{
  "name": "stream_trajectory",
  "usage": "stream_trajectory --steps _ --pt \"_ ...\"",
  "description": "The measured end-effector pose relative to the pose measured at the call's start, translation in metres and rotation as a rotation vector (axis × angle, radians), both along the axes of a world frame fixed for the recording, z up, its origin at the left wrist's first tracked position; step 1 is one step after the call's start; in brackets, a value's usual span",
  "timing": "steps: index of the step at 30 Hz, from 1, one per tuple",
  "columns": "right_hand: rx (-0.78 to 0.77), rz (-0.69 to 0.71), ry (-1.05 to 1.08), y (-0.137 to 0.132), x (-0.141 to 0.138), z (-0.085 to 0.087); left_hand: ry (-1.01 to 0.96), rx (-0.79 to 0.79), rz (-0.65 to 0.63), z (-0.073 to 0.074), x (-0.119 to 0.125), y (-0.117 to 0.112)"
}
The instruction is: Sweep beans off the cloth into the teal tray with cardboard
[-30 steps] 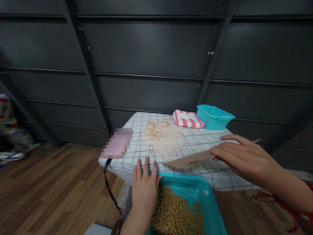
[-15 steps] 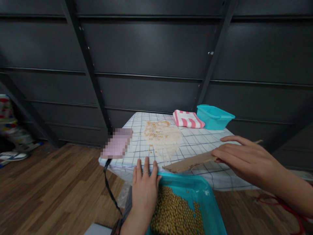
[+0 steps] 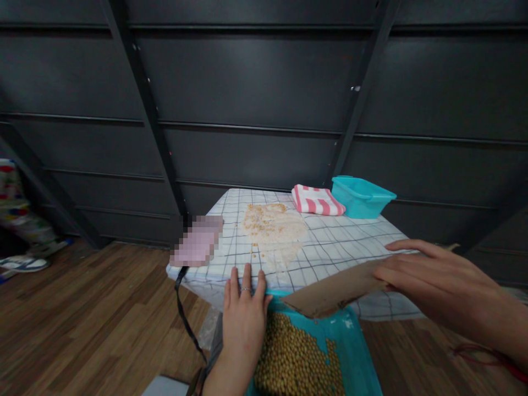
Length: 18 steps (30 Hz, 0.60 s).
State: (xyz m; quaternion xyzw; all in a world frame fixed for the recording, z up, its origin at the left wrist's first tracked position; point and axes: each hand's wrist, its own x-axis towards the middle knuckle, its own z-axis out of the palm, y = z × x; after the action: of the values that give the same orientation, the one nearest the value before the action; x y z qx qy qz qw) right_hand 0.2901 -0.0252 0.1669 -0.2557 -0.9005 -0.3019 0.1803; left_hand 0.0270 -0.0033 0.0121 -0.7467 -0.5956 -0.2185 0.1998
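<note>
My right hand [image 3: 416,269] pinches a strip of brown cardboard [image 3: 338,289], which slants above the far rim of a teal tray. The tray [image 3: 363,352] holds a layer of tan, bean-like grains [image 3: 297,357]. Along the tray's upper left side lies my left hand [image 3: 245,313], fingers stretched out and apart toward the table's front edge, thumb near the rim. Farther back on the checked tablecloth [image 3: 346,242] is a pale powdery patch [image 3: 289,231] with yellowish grains [image 3: 262,220] scattered over its left part.
A folded pink-and-white striped towel [image 3: 317,201] and a teal basin [image 3: 363,197] stand at the table's back right. A blurred pink panel [image 3: 198,242] on a black stem [image 3: 183,308] is at the left edge. Dark metal wall panels [image 3: 247,82] rise behind.
My right hand has moved right and toward me with the cardboard, which now tilts to show a broader face and overlaps the tray's rim. My left hand has stayed in place.
</note>
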Motion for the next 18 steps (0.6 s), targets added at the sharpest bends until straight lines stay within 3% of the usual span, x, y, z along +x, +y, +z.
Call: stream_trajectory --steps 10,18 --pt "0.137 -0.026 -0.033 0.005 -0.011 0.001 0.006 -0.02 0.009 0.0 0.001 -0.001" --pt "0.241 -0.075 -0.084 0.017 -0.025 -0.013 0.062 0.02 0.009 0.001 0.001 -0.004"
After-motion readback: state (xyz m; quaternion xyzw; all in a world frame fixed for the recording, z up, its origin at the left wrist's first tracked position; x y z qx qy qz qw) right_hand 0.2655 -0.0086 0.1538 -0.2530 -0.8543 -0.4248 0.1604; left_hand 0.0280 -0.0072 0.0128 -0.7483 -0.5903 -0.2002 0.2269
